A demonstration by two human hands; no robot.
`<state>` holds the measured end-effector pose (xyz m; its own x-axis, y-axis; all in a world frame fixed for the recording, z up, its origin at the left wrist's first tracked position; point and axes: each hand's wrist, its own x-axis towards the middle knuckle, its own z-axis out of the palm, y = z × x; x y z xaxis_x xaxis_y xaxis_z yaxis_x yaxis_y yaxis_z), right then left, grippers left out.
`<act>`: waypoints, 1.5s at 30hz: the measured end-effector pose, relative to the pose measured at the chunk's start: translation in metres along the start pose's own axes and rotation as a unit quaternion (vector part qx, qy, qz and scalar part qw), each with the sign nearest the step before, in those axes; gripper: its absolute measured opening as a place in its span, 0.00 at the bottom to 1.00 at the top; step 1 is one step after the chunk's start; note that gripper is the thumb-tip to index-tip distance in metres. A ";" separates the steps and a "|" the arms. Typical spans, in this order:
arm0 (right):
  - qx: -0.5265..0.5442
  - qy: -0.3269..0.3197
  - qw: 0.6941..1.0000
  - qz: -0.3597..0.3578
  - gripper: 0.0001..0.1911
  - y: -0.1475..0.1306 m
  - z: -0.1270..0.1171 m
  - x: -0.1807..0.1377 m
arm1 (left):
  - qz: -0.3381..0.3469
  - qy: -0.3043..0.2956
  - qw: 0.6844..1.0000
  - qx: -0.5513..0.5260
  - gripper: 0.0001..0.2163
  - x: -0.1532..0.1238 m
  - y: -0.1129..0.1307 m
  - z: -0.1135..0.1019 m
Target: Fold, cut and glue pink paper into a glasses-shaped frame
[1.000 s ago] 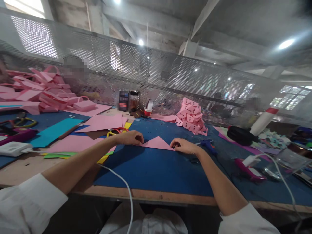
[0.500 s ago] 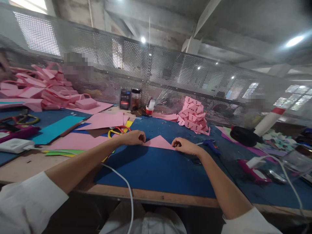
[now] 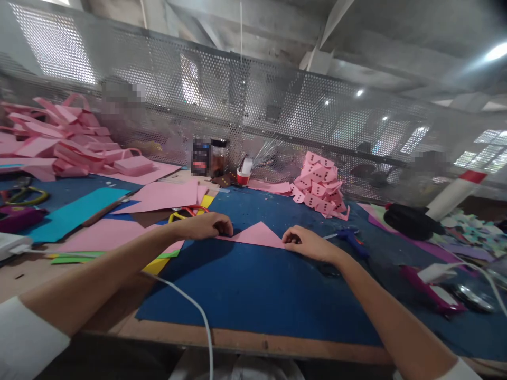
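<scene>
A pink paper piece (image 3: 259,235) lies on the blue work mat (image 3: 253,290), its visible part a low triangle with the point facing away from me. My left hand (image 3: 212,226) is closed at the paper's left end, fingers curled down onto it and partly hiding it. At the right corner, my right hand (image 3: 304,243) pinches the paper between thumb and fingers. Just right of that hand rests a blue-handled tool (image 3: 352,240). Behind my left wrist are scissors (image 3: 186,212) with yellow and red handles.
Pink paper bags (image 3: 75,140) are heaped at the back left, near pink sheets (image 3: 162,196) and a teal sheet (image 3: 79,211). Dotted pink pieces (image 3: 320,184) are piled by the mesh partition (image 3: 253,105). A white cable (image 3: 190,298) crosses the front edge.
My left hand has shifted slightly left, and more of the paper's left end shows below it. The right hand still holds the right corner. The head view has shifted a little.
</scene>
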<state>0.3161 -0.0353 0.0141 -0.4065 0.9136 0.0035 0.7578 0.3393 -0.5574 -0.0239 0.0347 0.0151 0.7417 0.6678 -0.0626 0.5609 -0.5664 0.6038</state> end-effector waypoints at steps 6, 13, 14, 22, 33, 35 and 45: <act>-0.009 0.043 0.999 -0.003 0.03 -0.003 0.008 -0.005 | -0.047 0.081 0.995 0.025 0.10 -0.006 0.017 0.013; -0.027 0.078 0.996 -0.016 0.03 -0.007 0.012 -0.010 | -0.011 0.150 0.986 0.076 0.07 -0.004 0.013 0.029; -0.038 0.081 0.996 -0.020 0.03 -0.008 0.012 -0.010 | -0.011 0.151 0.986 0.076 0.07 -0.003 0.013 0.030; -0.050 0.081 0.995 -0.008 0.05 -0.012 0.012 -0.009 | -0.009 0.181 0.981 0.063 0.10 -0.002 0.018 0.035; -0.019 0.065 0.997 0.036 0.03 -0.010 0.016 -0.006 | -0.002 0.165 0.984 0.062 0.08 -0.003 0.024 0.033; 0.008 0.066 0.997 0.047 0.04 -0.011 0.017 -0.006 | 0.005 0.167 0.984 0.060 0.08 -0.004 0.024 0.033; 0.118 0.095 0.982 0.112 0.12 -0.007 0.027 -0.002 | 0.016 0.230 0.969 0.086 0.07 -0.006 0.020 0.032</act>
<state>0.2981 -0.0452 -0.0041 -0.1236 0.9923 0.0015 0.6686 0.0844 -0.7388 -0.0056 0.0037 0.0021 0.5388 0.7711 0.3392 0.6232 -0.6358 0.4554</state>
